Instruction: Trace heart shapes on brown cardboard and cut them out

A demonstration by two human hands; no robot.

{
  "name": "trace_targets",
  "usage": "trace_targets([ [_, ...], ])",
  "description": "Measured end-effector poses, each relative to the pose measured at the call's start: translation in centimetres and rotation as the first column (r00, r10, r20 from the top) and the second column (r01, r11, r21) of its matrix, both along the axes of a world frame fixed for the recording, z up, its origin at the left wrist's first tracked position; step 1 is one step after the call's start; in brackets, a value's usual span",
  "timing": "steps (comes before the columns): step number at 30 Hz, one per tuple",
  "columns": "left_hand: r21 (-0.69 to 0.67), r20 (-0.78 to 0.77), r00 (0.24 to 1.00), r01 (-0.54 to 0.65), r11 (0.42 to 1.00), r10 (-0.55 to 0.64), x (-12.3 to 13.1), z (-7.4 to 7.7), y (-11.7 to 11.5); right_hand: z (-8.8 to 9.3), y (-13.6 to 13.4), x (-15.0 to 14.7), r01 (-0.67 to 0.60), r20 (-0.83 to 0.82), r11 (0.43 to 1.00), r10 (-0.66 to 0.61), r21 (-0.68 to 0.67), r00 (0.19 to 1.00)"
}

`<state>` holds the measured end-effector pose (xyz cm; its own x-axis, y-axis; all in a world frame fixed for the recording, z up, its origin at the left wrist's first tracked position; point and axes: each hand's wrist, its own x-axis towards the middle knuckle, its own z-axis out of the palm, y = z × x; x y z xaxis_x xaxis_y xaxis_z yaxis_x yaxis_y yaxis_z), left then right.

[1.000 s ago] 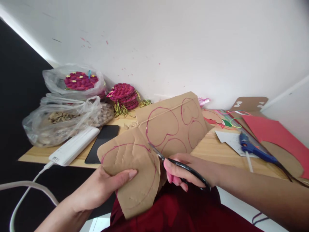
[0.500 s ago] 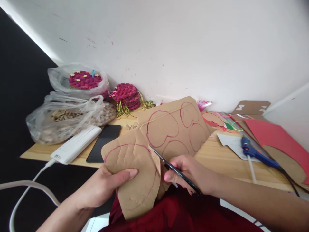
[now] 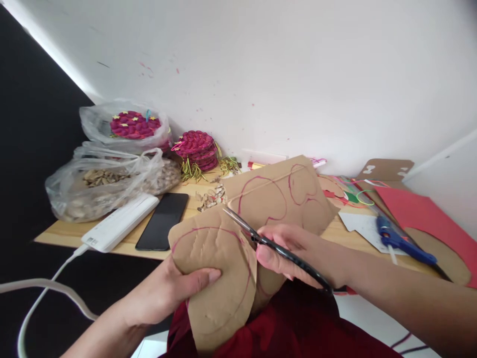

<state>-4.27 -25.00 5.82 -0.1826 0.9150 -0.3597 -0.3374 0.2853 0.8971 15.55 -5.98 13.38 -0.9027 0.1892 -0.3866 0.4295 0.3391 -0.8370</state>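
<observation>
Scissors have advanced across the creased brown cardboard, their long axis slanting from its right side to the metal tips pointing far-left, near the far edge of its near flap. Fingers of the right hand clasp the black handles, blades ahead of that grip; the left hand pinches the cardboard's left side, thumb on top, beside a curved purple outline.

Soft, even brightness across the white wall, dim top-right corner
</observation>
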Motion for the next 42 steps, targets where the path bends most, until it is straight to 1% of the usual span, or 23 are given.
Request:
trace_targets([
  [2, 0.009, 0.036, 0.999, -0.001, 1.0, 0.0, -0.3, -0.1, -0.1, -0.4, 0.0, 0.7, -0.005, 0.053, 1.0, 0.005, 0.004, 0.999],
  [4, 0.004, 0.049, 0.999, -0.005, 1.0, 0.005, -0.6, -0.3, -0.2, -1.2, 0.1, 1.6, 0.0, 0.141, 1.0, 0.001, -0.013, 0.99],
  [7, -0.002, 0.043, 0.999, -0.011, 1.0, 0.011, -0.7, -0.7, -0.3, -2.0, 0.4, 2.6, 0.028, 0.205, 0.997, -0.011, -0.078, 0.979],
  [11, 0.004, 0.031, 0.999, -0.013, 1.0, 0.012, -0.6, -0.7, -0.4, -1.7, 0.6, 2.9, 0.032, 0.226, 0.983, 0.009, -0.178, 0.974],
  [15, 0.008, 0.004, 1.0, -0.002, 1.0, 0.002, -0.5, -0.4, -0.5, -1.3, 0.6, 3.1, 0.03, 0.281, 0.988, 0.014, -0.152, 0.959],
  [17, 0.013, 0.01, 1.0, 0.022, 1.0, -0.022, -0.3, -0.2, -0.6, -1.5, 0.6, 2.9, 0.011, 0.268, 0.988, 0.032, -0.155, 0.963],
  [21, -0.008, 0.008, 0.998, 0.062, 0.998, -0.062, -0.2, -0.1, -0.7, -1.6, 0.4, 1.4, -0.051, 0.125, 0.977, 0.078, -0.208, 0.989],
  [23, 0.0, -0.006, 0.998, 0.066, 0.998, -0.066, -0.4, -0.5, -0.6, -1.4, 0.3, 0.5, -0.044, 0.093, 0.982, 0.062, -0.186, 0.994],
  [26, 0.048, -0.014, 0.996, 0.092, 0.995, -0.092, -0.8, -1.4, -0.5, -1.4, 0.1, -0.2, -0.017, 0.101, 0.994, 0.028, -0.104, 0.994],
  [29, 0.068, 0.036, 0.994, 0.101, 0.993, -0.103, -0.9, -1.5, -0.2, -2.6, 0.0, 0.1, 0.027, 0.117, 0.995, -0.016, -0.092, 0.993],
  [31, 0.055, 0.094, 0.992, 0.08, 0.995, -0.085, -0.9, -1.2, 0.0, -3.8, -0.2, 0.5, 0.074, 0.099, 0.992, -0.064, -0.106, 0.993],
  [33, 0.042, 0.139, 0.988, 0.06, 0.997, -0.065, -0.8, -0.8, 0.2, -4.8, -0.2, 0.7, 0.095, 0.062, 0.989, -0.088, -0.118, 0.994],
  [35, 0.029, 0.165, 0.985, 0.053, 0.998, -0.057, -0.9, -0.6, 0.3, -5.2, -0.2, 0.7, 0.091, 0.048, 0.988, -0.085, -0.128, 0.995],
  [37, 0.012, 0.166, 0.984, 0.055, 0.998, -0.056, -1.0, -0.8, 0.2, -4.6, -0.2, 0.5, 0.075, 0.049, 0.989, -0.069, -0.125, 0.996],
  [39, 0.011, 0.145, 0.987, 0.076, 0.997, -0.077, -1.1, -1.1, 0.2, -3.3, -0.2, 0.2, 0.023, 0.038, 0.992, -0.019, -0.124, 0.999],
  [41, 0.06, 0.115, 0.986, 0.117, 0.991, -0.123, -1.1, -1.2, 0.3, -1.7, -0.2, -0.3, -0.017, 0.053, 0.994, 0.022, -0.109, 0.998],
  [42, 0.096, 0.096, 0.984, 0.14, 0.985, -0.149, -1.1, -1.3, 0.4, -1.0, -0.2, -0.6, -0.017, 0.081, 0.996, 0.024, -0.091, 0.996],
])
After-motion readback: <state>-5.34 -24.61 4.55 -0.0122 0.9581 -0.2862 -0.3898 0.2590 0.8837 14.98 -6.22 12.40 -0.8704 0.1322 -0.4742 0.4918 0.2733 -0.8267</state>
